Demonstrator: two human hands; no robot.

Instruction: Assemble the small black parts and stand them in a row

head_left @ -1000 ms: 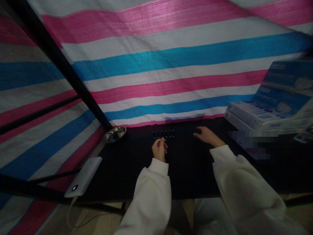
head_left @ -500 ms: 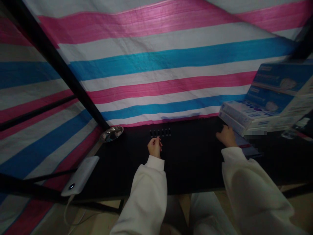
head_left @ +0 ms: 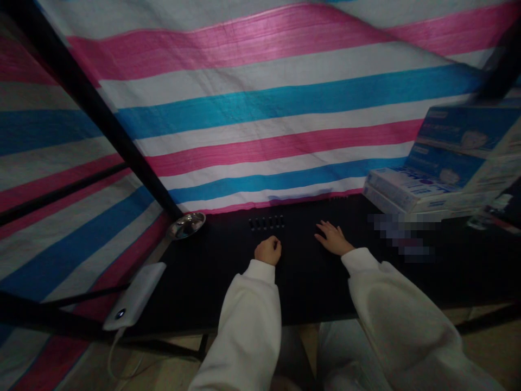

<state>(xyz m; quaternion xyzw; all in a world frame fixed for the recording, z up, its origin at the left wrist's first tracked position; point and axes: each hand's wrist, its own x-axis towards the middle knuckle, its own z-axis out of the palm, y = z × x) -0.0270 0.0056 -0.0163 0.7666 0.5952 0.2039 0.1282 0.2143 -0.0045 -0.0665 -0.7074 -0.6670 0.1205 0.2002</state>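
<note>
My left hand [head_left: 268,251] rests on the black table [head_left: 211,277] curled into a fist, just in front of a short row of several small black pieces [head_left: 266,222]. Whether anything is inside the fist I cannot make out. My right hand [head_left: 332,238] lies flat on the table to the right, fingers spread, holding nothing. Both arms wear white sleeves.
A small metal dish [head_left: 186,225] sits at the table's back left corner. A white power bank [head_left: 134,296] with a cable lies at the left edge. Stacked blue and white boxes [head_left: 443,163] stand at the right. A striped tarp [head_left: 260,108] and black poles [head_left: 93,108] enclose the space.
My right hand has come back from the boxes at the right to the middle of the table and now lies flat. My left hand has turned knuckles-up into a fist.
</note>
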